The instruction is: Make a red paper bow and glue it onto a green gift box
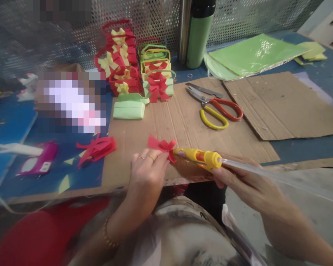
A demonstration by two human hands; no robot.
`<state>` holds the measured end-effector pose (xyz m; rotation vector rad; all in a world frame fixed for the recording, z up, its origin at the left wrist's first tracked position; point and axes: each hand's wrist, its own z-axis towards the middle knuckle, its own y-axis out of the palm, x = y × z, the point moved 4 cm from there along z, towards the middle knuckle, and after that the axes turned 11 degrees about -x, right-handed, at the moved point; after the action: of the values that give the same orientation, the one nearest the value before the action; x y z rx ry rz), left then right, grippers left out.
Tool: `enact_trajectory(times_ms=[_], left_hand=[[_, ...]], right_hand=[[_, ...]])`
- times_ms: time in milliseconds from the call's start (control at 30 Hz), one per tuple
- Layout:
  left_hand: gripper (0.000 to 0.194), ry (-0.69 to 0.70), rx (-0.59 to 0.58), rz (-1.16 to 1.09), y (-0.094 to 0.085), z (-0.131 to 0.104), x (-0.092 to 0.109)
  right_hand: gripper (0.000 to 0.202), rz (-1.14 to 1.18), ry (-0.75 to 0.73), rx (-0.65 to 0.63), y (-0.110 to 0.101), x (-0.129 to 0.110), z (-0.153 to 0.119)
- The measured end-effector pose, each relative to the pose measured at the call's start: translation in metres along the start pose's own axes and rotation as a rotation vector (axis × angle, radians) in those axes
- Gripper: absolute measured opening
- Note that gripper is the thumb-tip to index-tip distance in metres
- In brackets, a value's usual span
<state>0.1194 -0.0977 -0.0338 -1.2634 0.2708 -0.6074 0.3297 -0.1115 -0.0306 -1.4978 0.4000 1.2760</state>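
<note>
My left hand (148, 171) pinches a red paper bow (163, 145) above the front part of the cardboard sheet. In my right hand (238, 181) is a yellow glue gun (201, 157), a long clear glue stick trailing from its back. The nozzle end points left and meets the right side of the bow; whether it touches is hard to see. Behind my left hand lies a light green folded paper box (129, 109). More red paper bows (97, 147) lie to the left on the blue table.
Scissors (213, 107) and a blade lie on the cardboard (169, 122). Red paper baskets (124, 55) and green ones (158, 81) stand at the back, beside a green bottle (200, 40). Green paper (255, 55) and another cardboard piece (288, 107) lie right. A magenta object (41, 159) is left.
</note>
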Motion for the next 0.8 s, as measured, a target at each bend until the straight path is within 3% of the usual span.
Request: enact_trajectory(times_ms=[800], left_hand=[[0.012, -0.005, -0.029, -0.015, 0.0003, 0.0016, -0.004]], right_hand=[[0.054, -0.071, 0.033, -0.011, 0.002, -0.0026, 0.0046]])
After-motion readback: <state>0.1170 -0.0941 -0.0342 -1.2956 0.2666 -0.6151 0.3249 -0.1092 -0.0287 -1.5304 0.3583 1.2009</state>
